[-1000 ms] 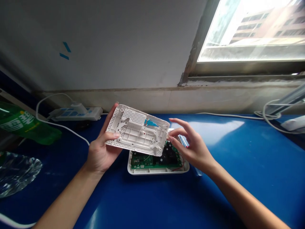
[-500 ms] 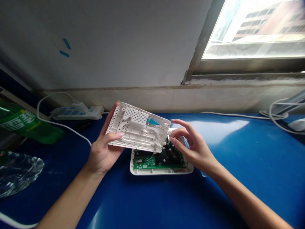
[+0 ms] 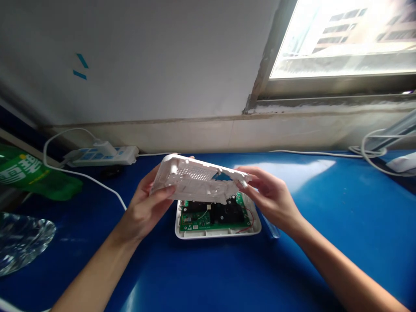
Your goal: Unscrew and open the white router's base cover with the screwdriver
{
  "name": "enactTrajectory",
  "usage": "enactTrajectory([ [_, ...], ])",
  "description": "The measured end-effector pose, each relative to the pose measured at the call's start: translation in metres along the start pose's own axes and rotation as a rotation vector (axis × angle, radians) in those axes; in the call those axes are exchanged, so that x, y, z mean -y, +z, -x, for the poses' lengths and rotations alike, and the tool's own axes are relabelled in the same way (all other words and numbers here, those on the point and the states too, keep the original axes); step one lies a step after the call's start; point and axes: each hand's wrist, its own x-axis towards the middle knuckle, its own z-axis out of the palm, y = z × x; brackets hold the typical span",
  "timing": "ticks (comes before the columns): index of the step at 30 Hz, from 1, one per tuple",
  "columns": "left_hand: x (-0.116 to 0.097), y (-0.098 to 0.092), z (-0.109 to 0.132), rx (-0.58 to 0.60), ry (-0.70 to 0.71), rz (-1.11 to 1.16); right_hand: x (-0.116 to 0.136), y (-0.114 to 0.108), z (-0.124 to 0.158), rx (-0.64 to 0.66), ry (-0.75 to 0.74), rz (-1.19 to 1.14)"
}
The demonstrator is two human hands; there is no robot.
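Note:
A white perforated plastic cover [image 3: 198, 175] is held up at a tilt, its ribbed inner side facing me. My left hand [image 3: 147, 199] is closed on its left end, thumb on the inside. The fingers of my right hand [image 3: 264, 190] pinch its right end. Beneath it on the table lies a white device housing [image 3: 217, 235], with a green circuit board [image 3: 208, 223] and black plates on it. A thin red wire runs along the board's right side. The cover hides the back of the housing.
A clear blue-tinted plastic piece [image 3: 271, 227] lies right of the housing on the blue table [image 3: 201, 277]. At the left are a green bottle [image 3: 35, 175], a clear bottle [image 3: 22, 242] and a power strip [image 3: 104, 157]. White cables [image 3: 367, 151] lie coiled at the right.
The cover has tipped flatter over the housing and come slightly lower and to the right. My right hand has moved from beside the cover to gripping its right end.

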Motion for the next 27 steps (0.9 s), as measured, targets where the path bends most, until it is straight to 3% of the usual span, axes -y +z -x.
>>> enactTrajectory([
  [5, -0.007, -0.001, -0.003, -0.064, 0.176, -0.18, 0.007, 0.002, 0.003, -0.022, -0.134, 0.202],
  [12, -0.003, -0.002, -0.006, -0.266, 0.345, -0.317, 0.009, 0.016, 0.007, 0.017, -0.13, 0.164],
  [17, -0.005, 0.0, -0.006, -0.217, 0.455, -0.567, 0.003, 0.029, 0.011, -0.074, -0.08, 0.179],
  [21, -0.004, 0.007, -0.005, -0.269, 0.354, -0.615, 0.004, 0.026, 0.011, -0.194, -0.113, 0.345],
  [24, -0.006, 0.01, -0.004, -0.256, 0.136, -0.332, 0.004, 0.014, 0.01, -0.277, -0.278, 0.575],
  [27, -0.01, 0.009, -0.006, -0.211, -0.118, 0.007, 0.005, 0.0, 0.007, -0.221, -0.547, 0.769],
])
